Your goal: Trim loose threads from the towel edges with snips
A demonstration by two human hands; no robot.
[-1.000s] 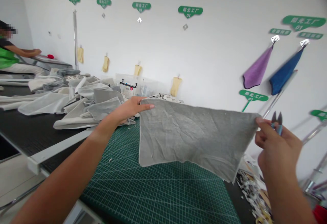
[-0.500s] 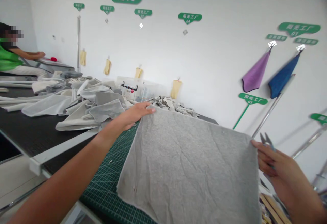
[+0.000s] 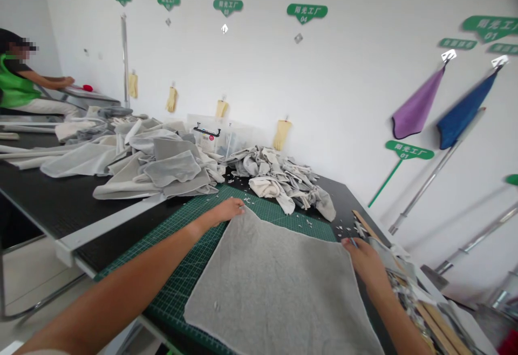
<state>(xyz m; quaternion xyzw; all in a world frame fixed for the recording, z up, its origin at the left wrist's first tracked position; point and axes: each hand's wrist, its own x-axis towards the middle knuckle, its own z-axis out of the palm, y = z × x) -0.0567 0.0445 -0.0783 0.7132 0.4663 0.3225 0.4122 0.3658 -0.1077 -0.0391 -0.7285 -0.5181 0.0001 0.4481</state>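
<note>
My L hand (image 3: 227,211) & R hand (image 3: 366,263) each pinch a far corner of cloth (image 3: 279,285), lower ctr; I'd keep tension even over mat (image 3: 172,297).

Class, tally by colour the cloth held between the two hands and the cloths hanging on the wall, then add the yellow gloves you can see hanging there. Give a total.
Grey cloth, held: 1
Purple cloth, hanging: 1
Blue cloth, hanging: 1
Yellow gloves, hanging: 4
Total: 7

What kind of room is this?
It looks like a little workshop for cloth, though I can't be certain. There's a green gridded mat on the black table, heaps of loose grey cloths beyond it, and numbered green signs on the wall.
</note>
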